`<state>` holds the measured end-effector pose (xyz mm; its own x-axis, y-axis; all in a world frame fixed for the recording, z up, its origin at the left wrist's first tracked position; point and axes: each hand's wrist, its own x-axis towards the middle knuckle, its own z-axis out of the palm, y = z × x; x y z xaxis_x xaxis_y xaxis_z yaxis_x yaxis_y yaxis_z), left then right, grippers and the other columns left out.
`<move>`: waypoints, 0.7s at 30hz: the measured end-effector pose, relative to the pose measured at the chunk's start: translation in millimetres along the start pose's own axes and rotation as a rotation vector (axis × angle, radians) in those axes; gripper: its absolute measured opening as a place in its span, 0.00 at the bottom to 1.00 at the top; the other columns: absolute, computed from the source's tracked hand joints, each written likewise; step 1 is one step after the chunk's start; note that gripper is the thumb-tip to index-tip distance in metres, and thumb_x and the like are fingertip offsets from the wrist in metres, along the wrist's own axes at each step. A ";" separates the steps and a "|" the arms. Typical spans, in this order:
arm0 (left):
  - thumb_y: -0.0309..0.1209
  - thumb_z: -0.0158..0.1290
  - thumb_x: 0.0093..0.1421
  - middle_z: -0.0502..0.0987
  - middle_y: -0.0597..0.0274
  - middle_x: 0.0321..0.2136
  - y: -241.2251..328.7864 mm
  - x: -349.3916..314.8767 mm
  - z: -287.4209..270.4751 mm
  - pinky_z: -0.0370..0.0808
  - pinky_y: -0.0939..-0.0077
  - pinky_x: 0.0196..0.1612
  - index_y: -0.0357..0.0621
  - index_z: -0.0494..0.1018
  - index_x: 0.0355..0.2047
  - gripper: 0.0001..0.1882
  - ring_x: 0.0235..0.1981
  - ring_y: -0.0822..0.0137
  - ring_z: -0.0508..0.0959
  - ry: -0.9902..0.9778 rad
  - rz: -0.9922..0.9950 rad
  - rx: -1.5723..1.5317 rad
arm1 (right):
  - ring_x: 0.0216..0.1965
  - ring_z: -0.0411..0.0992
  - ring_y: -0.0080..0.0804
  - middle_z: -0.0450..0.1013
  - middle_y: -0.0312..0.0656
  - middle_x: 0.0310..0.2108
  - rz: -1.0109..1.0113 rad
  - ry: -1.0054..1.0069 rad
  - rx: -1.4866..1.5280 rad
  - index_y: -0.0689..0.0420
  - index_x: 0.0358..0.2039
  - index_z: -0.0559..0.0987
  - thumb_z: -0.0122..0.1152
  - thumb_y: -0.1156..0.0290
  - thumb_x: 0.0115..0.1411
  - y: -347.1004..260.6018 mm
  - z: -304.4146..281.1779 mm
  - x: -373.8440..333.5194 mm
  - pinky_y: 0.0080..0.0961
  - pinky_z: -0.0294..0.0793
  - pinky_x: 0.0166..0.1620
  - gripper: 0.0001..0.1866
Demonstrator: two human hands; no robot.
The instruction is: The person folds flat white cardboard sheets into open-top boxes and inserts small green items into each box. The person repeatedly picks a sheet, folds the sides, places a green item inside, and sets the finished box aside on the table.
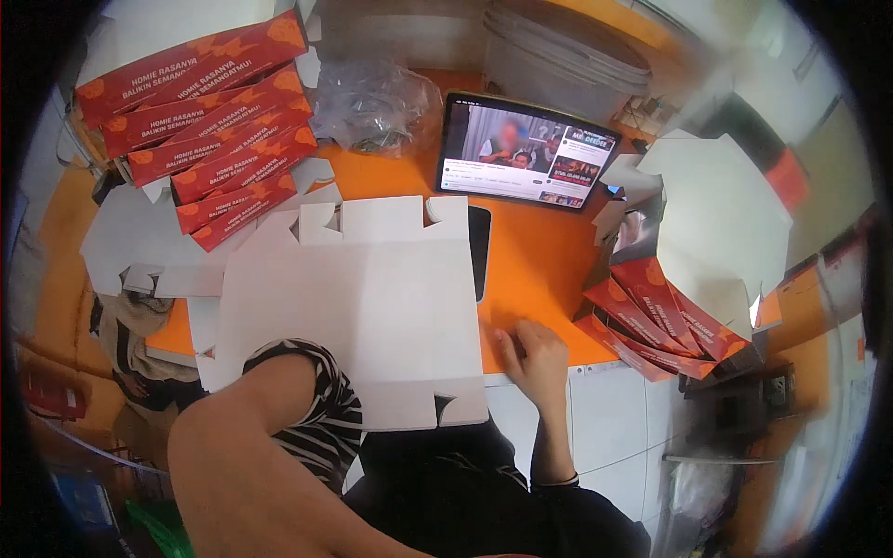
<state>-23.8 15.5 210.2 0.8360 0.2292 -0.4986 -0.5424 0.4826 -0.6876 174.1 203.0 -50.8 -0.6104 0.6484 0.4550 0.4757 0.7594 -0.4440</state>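
A flat, unfolded white cardboard box blank (363,298) with slotted tabs lies over the table's front edge and reaches across my lap. Just off its right side, my right hand (538,361) is by the orange table's front edge, fingers loosely curled and thumb toward the blank. Nothing shows in that hand. My left arm, with a striped sleeve, bends up at the lower left over the blank's near corner; its hand is out of view. Under the blank's right edge, a dark flat device (480,251) partly shows.
Folded red-and-white boxes (223,121) pile up at the far left; more red-and-white boxes (665,316) stand at the right. A tablet (526,153) playing a video leans at the back, near a clear plastic bag (377,107) and a grey bucket (563,56). Orange tabletop (530,256) shows between.
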 end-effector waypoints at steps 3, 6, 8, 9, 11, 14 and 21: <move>0.71 0.41 0.48 0.50 0.30 0.59 7.1 1.6 -8.9 0.52 0.59 0.62 0.15 0.42 0.58 0.63 0.59 0.45 0.56 0.047 -0.008 -0.045 | 0.18 0.67 0.42 0.65 0.44 0.15 -0.007 0.009 -0.004 0.58 0.17 0.69 0.60 0.64 0.55 0.5 -0.2 -0.4 0.36 0.64 0.23 0.16; 0.70 0.42 0.48 0.50 0.30 0.59 5.8 1.2 -9.3 0.54 0.59 0.61 0.15 0.43 0.58 0.63 0.59 0.45 0.56 0.044 -0.001 -0.023 | 0.18 0.67 0.42 0.65 0.44 0.15 0.002 -0.007 -0.013 0.58 0.18 0.69 0.60 0.64 0.56 0.6 -0.9 -0.9 0.36 0.64 0.23 0.16; 0.69 0.43 0.48 0.50 0.30 0.58 5.6 3.2 -0.4 0.55 0.59 0.61 0.15 0.43 0.58 0.62 0.59 0.45 0.57 0.162 0.017 -0.068 | 0.19 0.67 0.42 0.65 0.44 0.15 0.002 -0.011 -0.016 0.58 0.18 0.69 0.60 0.64 0.56 0.2 -0.8 -0.8 0.36 0.64 0.23 0.15; 0.69 0.44 0.48 0.50 0.30 0.58 8.3 5.1 5.9 0.55 0.59 0.60 0.15 0.44 0.58 0.62 0.59 0.45 0.57 0.284 0.024 -0.119 | 0.19 0.67 0.42 0.65 0.44 0.15 -0.004 -0.004 -0.015 0.58 0.18 0.69 0.60 0.64 0.56 -0.4 -0.6 -0.5 0.36 0.64 0.23 0.15; 0.68 0.44 0.48 0.50 0.30 0.58 11.3 7.4 3.1 0.56 0.61 0.60 0.15 0.44 0.58 0.61 0.59 0.45 0.57 0.319 0.036 -0.093 | 0.19 0.67 0.42 0.65 0.44 0.16 -0.004 -0.003 -0.013 0.58 0.18 0.69 0.60 0.64 0.56 -0.8 -0.6 -0.2 0.36 0.64 0.23 0.15; 0.69 0.45 0.48 0.52 0.32 0.58 19.3 12.1 -31.2 0.57 0.64 0.60 0.17 0.45 0.58 0.61 0.59 0.48 0.57 0.099 -0.056 -0.078 | 0.19 0.67 0.42 0.66 0.44 0.16 0.012 -0.017 -0.014 0.58 0.18 0.69 0.60 0.63 0.55 -1.8 -2.7 0.0 0.36 0.65 0.23 0.15; 0.63 0.46 0.51 0.56 0.36 0.57 25.5 5.9 -25.1 0.58 0.66 0.60 0.19 0.50 0.57 0.54 0.58 0.53 0.60 0.231 -0.227 -0.449 | 0.19 0.67 0.43 0.66 0.44 0.16 0.000 0.004 0.001 0.58 0.17 0.69 0.60 0.64 0.55 -0.2 0.2 -0.5 0.36 0.65 0.24 0.16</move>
<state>-34.7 7.9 176.4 0.9236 -0.0539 -0.3797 -0.3751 0.0784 -0.9236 174.2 202.5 -51.1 -0.6075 0.6488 0.4582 0.4753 0.7591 -0.4447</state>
